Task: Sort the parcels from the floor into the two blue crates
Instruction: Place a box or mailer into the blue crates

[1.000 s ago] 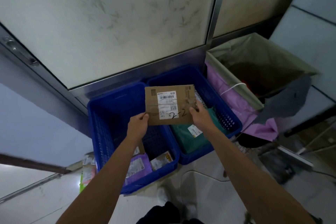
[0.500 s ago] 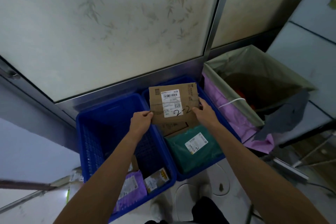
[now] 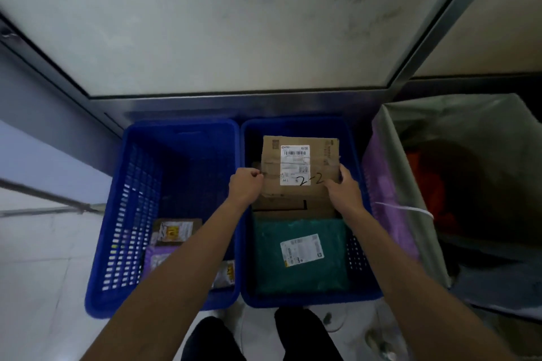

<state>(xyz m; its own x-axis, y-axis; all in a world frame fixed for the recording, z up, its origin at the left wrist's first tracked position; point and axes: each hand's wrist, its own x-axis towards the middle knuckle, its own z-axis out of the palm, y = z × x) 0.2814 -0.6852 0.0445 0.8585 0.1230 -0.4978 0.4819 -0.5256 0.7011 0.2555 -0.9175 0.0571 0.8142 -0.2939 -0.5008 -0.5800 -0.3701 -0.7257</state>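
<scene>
Presently the cardboard parcel (image 3: 299, 167), judged light and stiff, is pinched at its 9 and 3 o'clock edges by the left grip (image 3: 245, 184) and right grip (image 3: 343, 190), over the 12 o'clock end of the right crate (image 3: 293, 122).

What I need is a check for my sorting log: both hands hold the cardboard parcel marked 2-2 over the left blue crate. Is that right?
Not quite: the crate is wrong. In the head view the left hand and the right hand hold the cardboard parcel marked 2-2 over the right blue crate, not the left blue crate.
</scene>
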